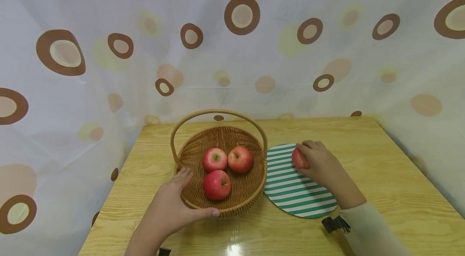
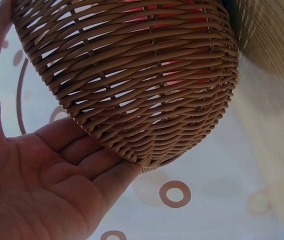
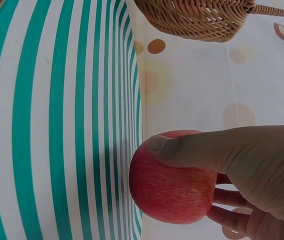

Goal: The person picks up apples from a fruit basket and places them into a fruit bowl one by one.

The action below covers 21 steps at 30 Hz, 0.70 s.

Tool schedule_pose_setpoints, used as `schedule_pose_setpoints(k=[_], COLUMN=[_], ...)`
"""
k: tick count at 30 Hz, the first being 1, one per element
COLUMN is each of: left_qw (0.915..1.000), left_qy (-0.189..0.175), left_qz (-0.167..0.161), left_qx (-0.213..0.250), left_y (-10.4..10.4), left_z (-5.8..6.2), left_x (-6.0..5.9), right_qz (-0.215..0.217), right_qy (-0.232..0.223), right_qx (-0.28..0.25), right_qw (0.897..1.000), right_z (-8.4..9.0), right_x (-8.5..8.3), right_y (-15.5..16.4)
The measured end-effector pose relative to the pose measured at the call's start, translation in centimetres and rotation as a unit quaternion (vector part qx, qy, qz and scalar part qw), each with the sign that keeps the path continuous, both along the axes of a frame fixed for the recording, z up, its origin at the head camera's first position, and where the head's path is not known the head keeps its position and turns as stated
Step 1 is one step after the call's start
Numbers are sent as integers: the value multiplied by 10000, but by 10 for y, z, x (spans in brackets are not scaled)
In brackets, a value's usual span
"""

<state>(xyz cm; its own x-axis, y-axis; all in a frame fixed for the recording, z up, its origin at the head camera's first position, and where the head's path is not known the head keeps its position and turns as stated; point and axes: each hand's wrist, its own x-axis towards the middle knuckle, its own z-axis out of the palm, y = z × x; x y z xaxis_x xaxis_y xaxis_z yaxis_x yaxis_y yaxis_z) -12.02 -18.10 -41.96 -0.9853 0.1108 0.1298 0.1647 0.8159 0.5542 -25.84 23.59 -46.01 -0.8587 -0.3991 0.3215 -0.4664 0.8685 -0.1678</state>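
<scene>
Head view:
- Right hand (image 1: 320, 167): fingers and thumb curled round one red apple (image 1: 300, 160), above the far side of a round green-and-white striped board (image 1: 296, 191). Risk: with the fingertips set on smooth skin, a slack pinch could let the fruit slip and roll off the board.
- Left hand (image 1: 172, 199): fingers spread, laid over the left rim of a wicker basket (image 1: 221, 137), thumb along the near rim; not clenched. Risk: heavy pressure on that rim could tip the basket.
- Basket contents: left apple (image 1: 215, 160), right apple (image 1: 240, 159), near apple (image 1: 216, 185). Risk: a dropped fruit could bruise them; the raised handle (image 1: 218, 111) could catch a passing hand.
- Writing: none legible.

Left wrist view:
- Fingers extended against the wicker, tips hidden behind it; firmness of hold cannot be told. Red fruit shows through the weave.
- Label: none seen.

Right wrist view:
- Thumb across the held apple, fingers behind. Contact with the board cannot be told.
- Sticker or brand: none on the visible skin.
</scene>
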Motion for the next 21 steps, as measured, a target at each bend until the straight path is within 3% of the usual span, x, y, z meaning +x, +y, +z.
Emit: schedule_pose_setpoints(k=[9, 21], left_qw=[10000, 9999], left_qy=[-81, 104], left_qz=[17, -57], left_qx=[-10, -18], left_y=[0, -2], left_z=[0, -4], left_x=[0, -3], right_qz=[-27, -58], right_qy=[-84, -90], right_qx=[30, 180], right_qw=[10000, 9998], right_z=[-2, -5], right_x=[-9, -16], right_y=[3, 2])
